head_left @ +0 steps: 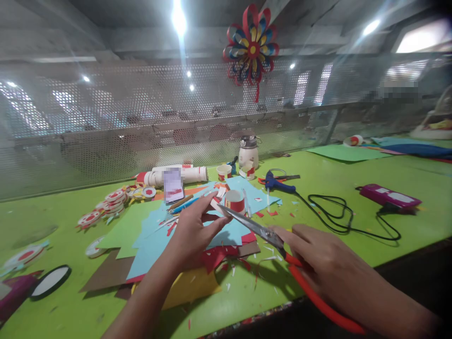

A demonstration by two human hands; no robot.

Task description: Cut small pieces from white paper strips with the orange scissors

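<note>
My left hand (197, 228) pinches a small white and red piece of paper (215, 204) between thumb and fingers, above the pile of coloured paper. Wrapped round the scissors (261, 230) is my right hand (319, 254); the long metal blades point left and their tips meet the piece at my left fingers. The red handles hang below my right palm. Just behind the blade tips stands a cut-down red and white paper cup (235, 202). Light blue sheets (146, 252) lie under my left hand, with red and white scraps (226, 263) scattered around.
A blue glue gun (277, 183) with a black cable lies right of the pile, near a purple device (391, 197). A phone (173, 186) leans against white cup tubes (194, 174). Paper flowers (115, 197) lie left; a bottle (248, 153) stands behind. The table's front edge is close.
</note>
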